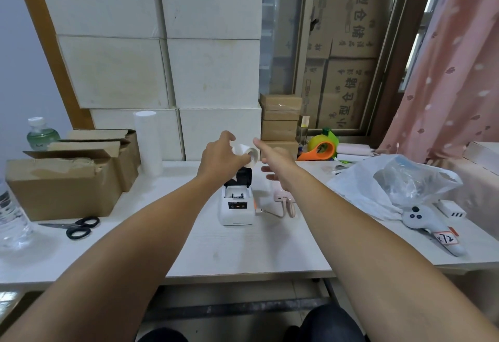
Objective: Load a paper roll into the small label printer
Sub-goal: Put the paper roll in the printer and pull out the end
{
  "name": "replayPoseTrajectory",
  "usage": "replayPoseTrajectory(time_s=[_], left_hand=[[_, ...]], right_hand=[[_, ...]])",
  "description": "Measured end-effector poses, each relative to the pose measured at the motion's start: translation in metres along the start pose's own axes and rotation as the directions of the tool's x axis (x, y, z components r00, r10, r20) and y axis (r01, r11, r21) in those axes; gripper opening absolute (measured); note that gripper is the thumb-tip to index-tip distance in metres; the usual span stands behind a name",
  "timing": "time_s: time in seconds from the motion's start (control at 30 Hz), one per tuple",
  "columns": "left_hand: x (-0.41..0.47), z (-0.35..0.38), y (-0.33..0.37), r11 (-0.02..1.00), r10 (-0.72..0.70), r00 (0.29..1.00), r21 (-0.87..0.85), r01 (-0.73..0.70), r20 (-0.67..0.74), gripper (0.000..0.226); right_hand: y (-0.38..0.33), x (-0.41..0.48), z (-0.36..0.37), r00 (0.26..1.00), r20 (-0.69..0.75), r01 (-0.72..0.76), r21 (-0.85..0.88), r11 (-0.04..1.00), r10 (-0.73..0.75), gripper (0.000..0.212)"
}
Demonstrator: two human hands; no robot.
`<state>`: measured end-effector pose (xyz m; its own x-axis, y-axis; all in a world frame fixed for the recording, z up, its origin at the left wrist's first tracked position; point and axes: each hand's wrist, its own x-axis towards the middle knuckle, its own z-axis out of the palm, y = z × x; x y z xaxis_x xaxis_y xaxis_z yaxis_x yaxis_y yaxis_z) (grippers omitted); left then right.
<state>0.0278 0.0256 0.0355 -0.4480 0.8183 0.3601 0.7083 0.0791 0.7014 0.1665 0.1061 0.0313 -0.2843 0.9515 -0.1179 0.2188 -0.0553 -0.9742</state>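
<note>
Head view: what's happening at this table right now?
A person holds a small white paper roll in the left hand, raised above the label printer on the table. The printer's lid stands open and its compartment looks empty. The right hand is open beside the roll, fingers extended and holding nothing.

Even indoor light, soft shadows, wide-angle edge warp.

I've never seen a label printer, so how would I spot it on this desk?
Start at the white desk and look to its middle, just under the two outstretched hands. The printer is the small white box there, its black lid standing open. Unlike the pink device beside it, it has a dark panel with an orange light.
</note>
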Motion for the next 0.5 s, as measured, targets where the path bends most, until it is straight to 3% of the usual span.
replayPoseTrajectory(time_s=[0.07, 0.2, 0.3, 0.5], left_hand=[[-0.002, 0.001, 0.001, 0.992, 0.055, 0.997, 0.119, -0.048, -0.057, 0.066], [-0.008, 0.007, 0.002, 0.936, 0.208, 0.974, 0.308, -0.171, -0.09, 0.057], [-0.01, 0.008, 0.001, 0.915, 0.257, 0.962, 0.343, -0.211, -0.094, 0.054], [-0.009, 0.008, -0.007, 0.884, 0.307, 0.944, 0.403, -0.236, -0.122, 0.051]], right_hand=[[-0.004, 0.001, 0.003, 0.995, -0.078, 0.058, -0.045, 0.997, -0.061, 0.072], [-0.013, 0.0, 0.013, 0.993, -0.066, 0.088, -0.096, 0.991, -0.094, 0.058], [-0.014, 0.0, 0.019, 0.997, 0.0, 0.071, -0.169, 0.983, -0.072, 0.045], [-0.019, -0.002, 0.028, 0.998, 0.055, 0.038, -0.138, 0.99, -0.031, 0.034]])
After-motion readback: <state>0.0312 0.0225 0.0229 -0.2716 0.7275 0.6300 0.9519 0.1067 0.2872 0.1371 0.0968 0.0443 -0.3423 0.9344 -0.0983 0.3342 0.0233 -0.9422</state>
